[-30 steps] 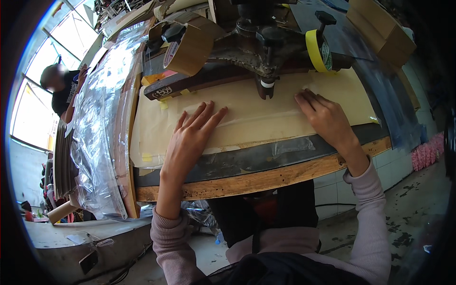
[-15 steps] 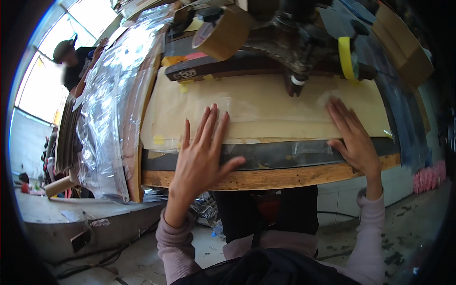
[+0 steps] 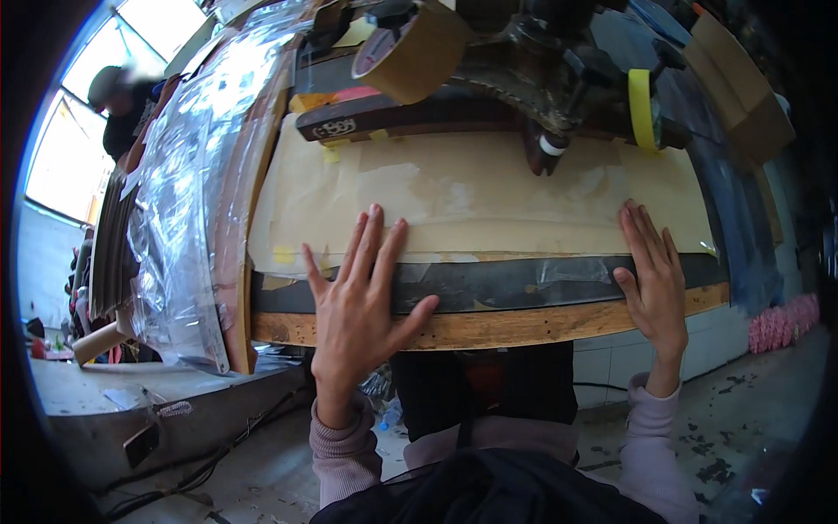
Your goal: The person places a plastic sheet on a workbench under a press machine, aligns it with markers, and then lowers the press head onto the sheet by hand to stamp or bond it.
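A wide cream-coloured sheet (image 3: 489, 201) lies on the bench in front of me, with small bits of yellow tape near its edges. My left hand (image 3: 356, 288) rests flat over its near left part, fingers spread and thumb pointing right. Toward the right end, my right hand (image 3: 653, 271) lies with outstretched fingers on the near edge of the sheet. Neither hand holds anything. Beyond the sheet, a dark machine bar (image 3: 393, 122) crosses the bench, and a dark foot with a white ring (image 3: 550, 147) comes down over the sheet's far side.
A large tan tape roll (image 3: 410, 57) and a yellow tape roll (image 3: 644, 109) hang on the machine. Clear plastic sheeting (image 3: 196, 175) covers the left side. A cardboard box (image 3: 738, 83) stands at right. The bench has a wooden front edge (image 3: 489, 330). Another person (image 3: 122, 109) is at far left.
Both hands have drawn back toward me along the sheet, the right one farther, to the near edge. The left hand's fingers are spread wider. The view has shifted slightly.
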Action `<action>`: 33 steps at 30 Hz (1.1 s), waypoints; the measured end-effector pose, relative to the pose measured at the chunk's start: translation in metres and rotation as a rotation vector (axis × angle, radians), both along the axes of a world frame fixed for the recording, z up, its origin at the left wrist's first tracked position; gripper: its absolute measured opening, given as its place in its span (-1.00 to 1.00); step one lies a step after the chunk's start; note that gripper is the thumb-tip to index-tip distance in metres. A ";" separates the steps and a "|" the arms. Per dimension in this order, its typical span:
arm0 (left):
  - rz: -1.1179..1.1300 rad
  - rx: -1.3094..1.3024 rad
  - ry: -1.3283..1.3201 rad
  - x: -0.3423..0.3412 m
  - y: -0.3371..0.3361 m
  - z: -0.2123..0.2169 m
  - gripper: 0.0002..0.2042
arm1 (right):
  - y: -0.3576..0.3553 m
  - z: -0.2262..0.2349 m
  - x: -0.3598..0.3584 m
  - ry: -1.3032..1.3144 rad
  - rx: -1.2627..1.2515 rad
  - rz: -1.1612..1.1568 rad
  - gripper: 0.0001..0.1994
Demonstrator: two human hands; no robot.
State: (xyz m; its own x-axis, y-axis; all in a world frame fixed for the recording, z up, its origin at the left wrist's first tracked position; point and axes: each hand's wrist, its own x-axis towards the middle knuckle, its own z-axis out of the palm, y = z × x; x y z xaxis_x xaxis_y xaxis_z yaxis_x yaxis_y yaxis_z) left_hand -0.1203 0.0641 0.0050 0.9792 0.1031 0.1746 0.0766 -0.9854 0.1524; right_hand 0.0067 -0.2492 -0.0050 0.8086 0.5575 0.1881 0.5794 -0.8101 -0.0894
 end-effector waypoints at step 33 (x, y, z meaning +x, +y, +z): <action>0.039 0.056 0.064 -0.002 0.011 0.002 -0.35 | 0.080 -0.005 -0.029 0.013 0.364 -0.046 -0.65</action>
